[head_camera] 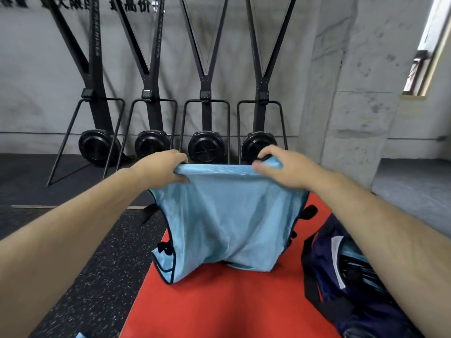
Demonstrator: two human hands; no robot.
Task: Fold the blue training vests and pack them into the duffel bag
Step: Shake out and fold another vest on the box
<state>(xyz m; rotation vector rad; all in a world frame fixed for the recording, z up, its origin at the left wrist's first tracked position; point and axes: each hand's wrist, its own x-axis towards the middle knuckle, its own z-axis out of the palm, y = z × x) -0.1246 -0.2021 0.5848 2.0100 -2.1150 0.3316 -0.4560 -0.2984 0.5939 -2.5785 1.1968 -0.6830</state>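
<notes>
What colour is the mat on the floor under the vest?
The mat is red, plain to see in the head view.

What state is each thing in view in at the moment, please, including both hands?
red mat: lying flat.
blue vest: held up, hanging unfolded over the red mat.
left hand: grips the blue vest's top edge, left corner.
right hand: grips the top edge, right corner.
duffel bag: open, light blue fabric showing inside.
ski machines: standing upright, unused.
</notes>
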